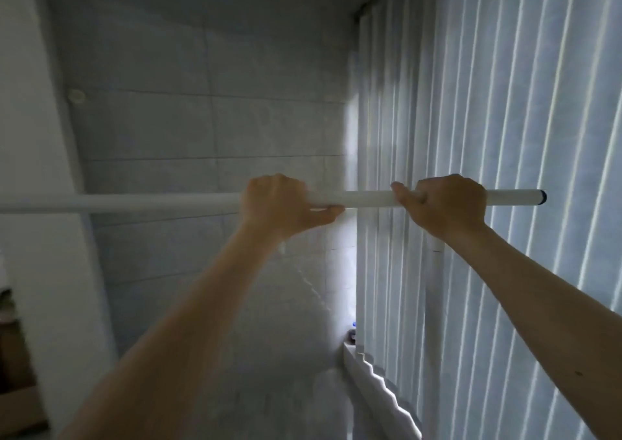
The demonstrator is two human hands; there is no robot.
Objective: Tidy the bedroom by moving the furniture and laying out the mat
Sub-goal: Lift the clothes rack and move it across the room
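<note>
Two hands, left hand [282,204] and right hand [447,204], curl around a horizontal white pole [151,202] beside vertical blinds [505,120]; keeping it level should avoid snagging them.

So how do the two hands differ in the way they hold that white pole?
The left hand grips the white pole near its middle in view, while the right hand grips close to the black-capped end. The left hand's thumb runs under the pole pointing right; the right hand's thumb lies along the top pointing left. Both curl round the same level pole, backs toward the camera.
</note>
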